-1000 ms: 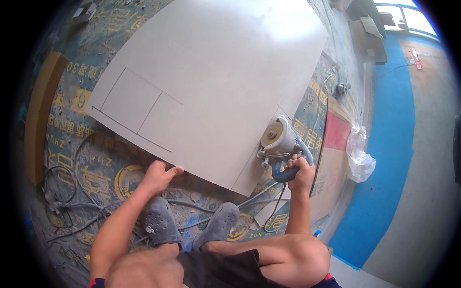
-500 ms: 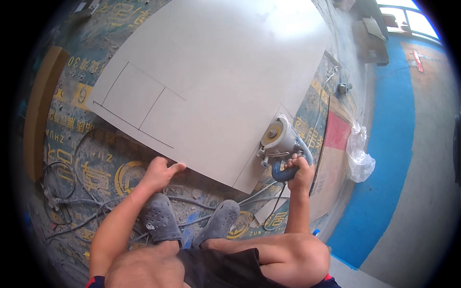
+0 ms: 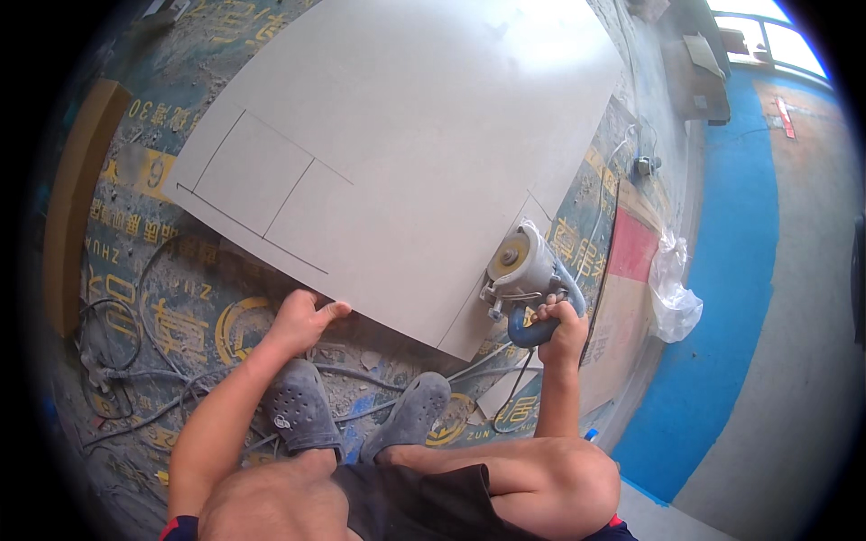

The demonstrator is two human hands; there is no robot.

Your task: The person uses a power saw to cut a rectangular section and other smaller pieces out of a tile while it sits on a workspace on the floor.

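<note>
The slab [image 3: 406, 162] lies across the printed floor sheet, its near edge just ahead of the clogs [image 3: 302, 406], and the saw [image 3: 525, 270] sits by its right edge, over a drawn line [image 3: 460, 311]. The right hand [image 3: 564, 334] is wrapped around the saw's blue handle; the left hand [image 3: 302, 322] grasps the slab's near edge, thumb along the rim, its fingers mostly hidden. The step looks like guiding the saw along that line, and doing it well would mean sighting the stretch of line that shows between the saw and the near edge and drawing the tool evenly, without twisting the wrist. The saw's base is best flat on the slab; whether it sits fully flat, or the disc [image 3: 510, 255] turns, I cannot tell. The left hand is well placed, apart from the line, and should press only enough to steady the slab, since lifting the edge could pinch the blade or crack the narrow strip. The dark cord [image 3: 519, 392] hangs below the handle near the right clog, so it wants to be clear of both foot and blade.
</note>
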